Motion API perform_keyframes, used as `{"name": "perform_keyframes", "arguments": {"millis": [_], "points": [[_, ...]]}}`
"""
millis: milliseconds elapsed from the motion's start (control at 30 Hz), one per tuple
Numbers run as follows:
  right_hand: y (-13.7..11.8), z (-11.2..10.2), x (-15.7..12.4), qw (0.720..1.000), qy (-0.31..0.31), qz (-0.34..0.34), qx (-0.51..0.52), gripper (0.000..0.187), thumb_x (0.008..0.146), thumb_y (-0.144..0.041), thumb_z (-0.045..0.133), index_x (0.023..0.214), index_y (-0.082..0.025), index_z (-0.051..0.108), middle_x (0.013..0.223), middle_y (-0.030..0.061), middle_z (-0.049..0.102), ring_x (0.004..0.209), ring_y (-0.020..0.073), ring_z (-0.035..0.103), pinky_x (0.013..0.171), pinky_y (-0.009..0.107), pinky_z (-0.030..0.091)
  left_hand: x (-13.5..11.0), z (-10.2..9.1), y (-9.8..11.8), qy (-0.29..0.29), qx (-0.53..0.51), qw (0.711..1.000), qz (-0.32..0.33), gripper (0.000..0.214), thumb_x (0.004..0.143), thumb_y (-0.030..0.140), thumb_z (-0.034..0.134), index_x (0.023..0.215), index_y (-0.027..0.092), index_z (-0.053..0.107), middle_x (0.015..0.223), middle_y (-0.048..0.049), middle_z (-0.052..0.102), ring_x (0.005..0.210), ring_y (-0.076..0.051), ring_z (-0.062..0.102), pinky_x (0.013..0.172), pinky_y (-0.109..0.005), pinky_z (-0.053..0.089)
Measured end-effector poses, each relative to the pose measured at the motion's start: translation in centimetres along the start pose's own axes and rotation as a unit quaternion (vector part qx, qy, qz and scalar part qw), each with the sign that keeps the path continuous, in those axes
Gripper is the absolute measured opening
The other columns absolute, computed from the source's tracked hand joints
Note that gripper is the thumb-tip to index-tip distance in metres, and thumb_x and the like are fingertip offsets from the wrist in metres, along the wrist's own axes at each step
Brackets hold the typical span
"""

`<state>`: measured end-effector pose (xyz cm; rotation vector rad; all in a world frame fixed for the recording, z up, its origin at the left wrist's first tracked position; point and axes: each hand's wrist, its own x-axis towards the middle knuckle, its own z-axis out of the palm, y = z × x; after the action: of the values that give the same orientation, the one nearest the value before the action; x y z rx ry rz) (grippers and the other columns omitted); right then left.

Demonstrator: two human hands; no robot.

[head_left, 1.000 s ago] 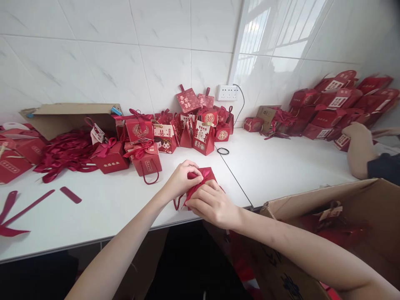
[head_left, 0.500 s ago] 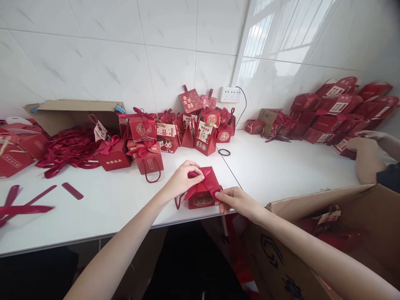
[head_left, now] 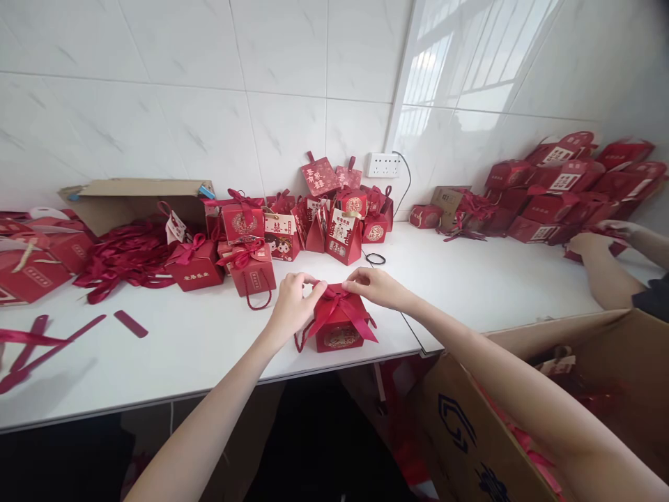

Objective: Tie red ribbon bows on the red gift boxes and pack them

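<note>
Red box (head_left: 339, 339) just below the fingers (head_left: 316, 293), bow (head_left: 339, 296) between

I've brought the right grip (head_left: 380, 287) up from the right tail (head_left: 362, 325) of the red satin bow (head_left: 341, 301) to its upper right, and slid the left grip (head_left: 293, 301) off the knot (head_left: 339, 295) to the upper left. That tail now hangs free across the gift box (head_left: 342, 330). At the far left, a loose ribbon (head_left: 28, 337) reaches less far into view.

Left grip (head_left: 295, 303), right grip (head_left: 379, 287): bare human hands, slim fingers. Left forearm (head_left: 219, 411), right forearm (head_left: 502, 376) bare. Black garment (head_left: 324, 446) below counter (head_left: 157, 362), type unclear.
</note>
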<state>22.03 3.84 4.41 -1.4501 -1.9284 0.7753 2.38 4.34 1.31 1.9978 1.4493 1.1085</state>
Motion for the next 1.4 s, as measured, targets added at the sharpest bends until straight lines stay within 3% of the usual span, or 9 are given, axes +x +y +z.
{"name": "perform_keyframes", "arguments": {"millis": [233,400,533,800,1033,1133,1233,1300,1400], "points": [[0.1,1.5,-1.5,0.980,0.033,0.082,0.177,0.026,0.068,-0.040,0.063,0.063,-0.016,0.053,0.060,-0.0032,0.054,0.056,0.0090,0.047,0.055,0.024,0.035,-1.8,-0.5,0.8,-0.018,-0.020,0.999,-0.016,0.031,0.085,0.043,0.042,0.064,0.020,0.040,0.068,0.0019,0.047,0.065,-0.014,0.049,0.064,-0.027,0.039],[0.3,1.6,-2.4,0.961,0.065,0.087,0.256,0.032,0.062,-0.042,0.071,0.061,-0.016,0.053,0.054,-0.0055,0.050,0.052,0.0071,0.042,0.053,0.024,0.033,-3.6,-0.3,1.1,-0.024,-0.042,0.998,-0.044,0.037,0.086,0.045,0.040,0.060,0.020,0.032,0.055,0.0054,0.035,0.053,-0.011,0.037,0.053,-0.024,0.029],[1.3,2.1,-2.1,0.940,0.066,0.097,0.321,0.038,0.058,-0.047,0.074,0.061,-0.015,0.053,0.058,-0.0029,0.055,0.057,0.0088,0.049,0.058,0.025,0.039,-3.8,0.3,0.8,-0.013,-0.067,0.997,-0.046,0.039,0.086,0.043,0.039,0.057,0.020,0.026,0.052,0.0056,0.027,0.051,-0.010,0.030,0.051,-0.023,0.025],[1.9,2.2,-2.5,0.929,0.080,0.095,0.349,0.039,0.054,-0.047,0.077,0.061,-0.016,0.054,0.061,-0.0018,0.060,0.059,0.0095,0.054,0.060,0.024,0.042,-3.9,1.0,0.0,0.005,-0.097,0.994,-0.048,0.032,0.081,0.035,0.043,0.057,0.020,0.028,0.055,0.0045,0.042,0.055,-0.011,0.038,0.053,-0.022,0.028],[3.0,1.3,-3.1,0.968,0.065,0.090,0.223,0.036,0.066,-0.050,0.067,0.064,-0.016,0.053,0.061,-0.0009,0.057,0.058,0.0112,0.052,0.059,0.026,0.042,-3.7,1.3,0.1,0.003,-0.100,0.993,-0.057,0.026,0.077,0.029,0.042,0.056,0.020,0.031,0.052,0.0054,0.038,0.052,-0.011,0.036,0.050,-0.022,0.027],[2.0,0.6,-3.2,0.984,0.154,0.022,0.091,0.030,0.075,-0.047,0.060,0.075,-0.017,0.055,0.076,0.0040,0.060,0.069,0.0157,0.056,0.066,0.031,0.046,-3.3,1.2,0.3,-0.026,-0.130,0.988,-0.078,0.025,0.075,0.029,0.044,0.055,0.020,0.032,0.050,0.0061,0.036,0.048,-0.010,0.035,0.047,-0.021,0.025],[-0.2,0.9,-3.6,0.965,0.200,-0.152,-0.071,0.028,0.079,-0.045,0.058,0.087,-0.018,0.057,0.093,0.0089,0.059,0.084,0.0209,0.056,0.076,0.037,0.047,-3.1,0.9,0.5,-0.040,-0.141,0.985,-0.085,0.022,0.073,0.029,0.045,0.055,0.019,0.036,0.049,0.0059,0.039,0.048,-0.010,0.037,0.045,-0.021,0.025],[-1.4,1.9,-4.0,0.939,0.146,-0.254,-0.181,0.035,0.078,-0.048,0.061,0.092,-0.016,0.059,0.095,0.0119,0.059,0.090,0.0248,0.055,0.081,0.041,0.046,-3.0,0.7,0.5,-0.041,-0.141,0.986,-0.073,0.022,0.073,0.029,0.044,0.055,0.019,0.037,0.048,0.0058,0.041,0.048,-0.010,0.039,0.045,-0.021,0.027],[-1.9,3.8,-4.2,0.901,0.078,-0.315,-0.289,0.045,0.075,-0.048,0.065,0.100,-0.011,0.058,0.095,0.0146,0.060,0.089,0.0280,0.054,0.080,0.045,0.046,-2.9,0.6,0.3,-0.033,-0.135,0.988,-0.061,0.028,0.077,0.034,0.043,0.054,0.020,0.036,0.048,0.0058,0.039,0.048,-0.010,0.039,0.046,-0.022,0.029]]}}
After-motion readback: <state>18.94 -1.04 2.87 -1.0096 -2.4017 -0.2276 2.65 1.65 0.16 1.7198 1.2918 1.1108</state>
